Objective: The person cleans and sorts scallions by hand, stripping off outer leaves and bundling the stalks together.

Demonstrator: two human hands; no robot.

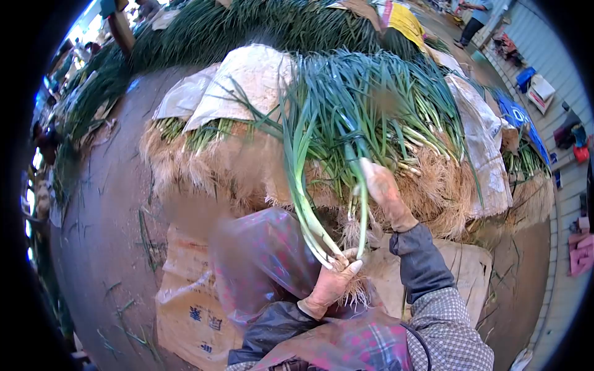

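Note:
My left hand [331,287] is closed around the root ends of a few long green onions [304,210], in front of my lap. Their white stems fan upward from its fingers, and stringy roots hang below. Higher up and to the right, my right hand [382,188] has its fingers closed on the stalk of one green onion, which curves down to my left hand. Both hands look covered by pale, soiled gloves. Just behind them lies a large heap of green onions [383,80], dark leaves pointing away and brown roots facing me.
White woven sacks [250,83] partly cover the heap on the left. Under my knees, draped in plastic sheeting [260,260], lies a printed brown sack [192,309]. Loose leaves litter the floor [111,229]. A person [475,21] stands far back right, beside a corrugated wall [550,37].

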